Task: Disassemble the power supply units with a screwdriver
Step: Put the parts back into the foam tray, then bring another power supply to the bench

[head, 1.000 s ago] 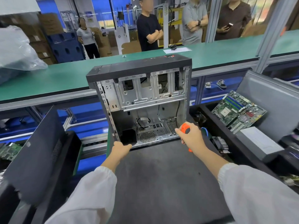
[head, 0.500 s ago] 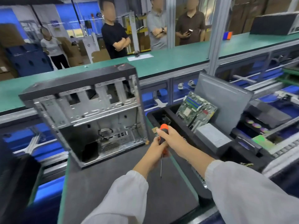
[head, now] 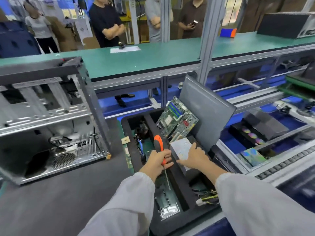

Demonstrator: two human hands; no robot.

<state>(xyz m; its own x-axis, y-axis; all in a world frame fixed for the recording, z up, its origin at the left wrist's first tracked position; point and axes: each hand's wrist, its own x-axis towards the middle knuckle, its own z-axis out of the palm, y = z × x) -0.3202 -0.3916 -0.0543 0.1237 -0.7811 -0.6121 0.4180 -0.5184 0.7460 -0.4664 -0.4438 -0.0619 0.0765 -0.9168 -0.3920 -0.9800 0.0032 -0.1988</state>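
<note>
Left hand [head: 157, 160]: grasping the orange screwdriver [head: 160, 149], shaft pointing down.
Right hand [head: 193, 157]: fingers spread, released, resting on the grey power supply unit [head: 180, 148].
Black tray [head: 180, 181]: holds that unit.

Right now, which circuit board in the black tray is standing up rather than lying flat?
The green motherboard at the tray's far end, propped against the grey panel. The other board lies flat in the near slot.

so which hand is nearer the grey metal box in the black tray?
Right. The right hand rests on the grey metal box; the left hand is beside it, holding the screwdriver.
</note>
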